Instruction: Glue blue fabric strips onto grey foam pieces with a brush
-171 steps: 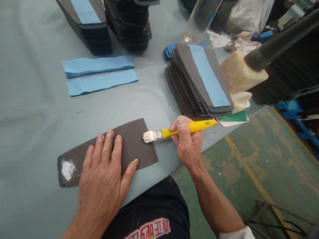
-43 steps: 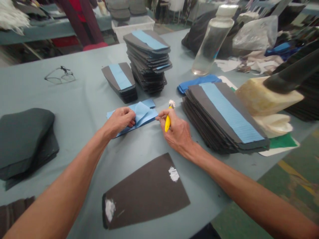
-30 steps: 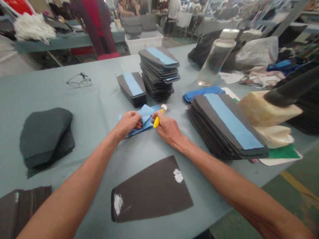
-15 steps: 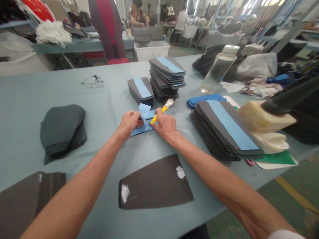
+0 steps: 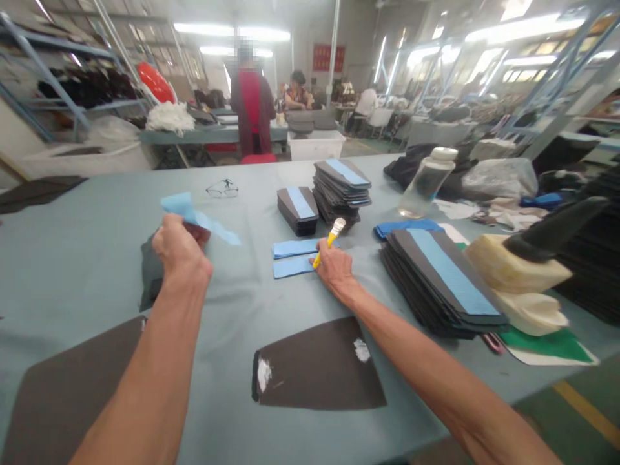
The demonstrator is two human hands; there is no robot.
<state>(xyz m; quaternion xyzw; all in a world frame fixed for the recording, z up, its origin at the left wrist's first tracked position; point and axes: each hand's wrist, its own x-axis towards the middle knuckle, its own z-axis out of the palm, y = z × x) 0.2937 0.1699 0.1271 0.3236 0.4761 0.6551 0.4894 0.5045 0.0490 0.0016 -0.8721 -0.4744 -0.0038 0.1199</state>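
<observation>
My left hand (image 5: pixel 181 248) is closed on a light blue fabric strip (image 5: pixel 213 227), lifted over a dark grey fabric pile (image 5: pixel 149 274); the strip's free end trails to the right. My right hand (image 5: pixel 335 268) grips a yellow-handled brush (image 5: pixel 331 240), bristles pointing up, and rests against two small stacks of blue strips (image 5: pixel 291 267) lying side by side. Nearer to me lies a dark tapered fabric panel (image 5: pixel 320 371) with a white patch near each end. Another dark panel (image 5: pixel 68 387) is partly covered by my left forearm.
Stacks of dark panels with blue strips stand at the centre back (image 5: pixel 298 210) and at the right (image 5: pixel 436 278). A water bottle (image 5: pixel 426 184), a yellowish block (image 5: pixel 518 265) and glasses (image 5: pixel 223 190) are on the table. Beyond it stands a person (image 5: pixel 252 110).
My left hand has pulled a blue strip away from the stacks and carried it left. The right hand stays at the stacks with the brush. The view has tilted up and turned left.
</observation>
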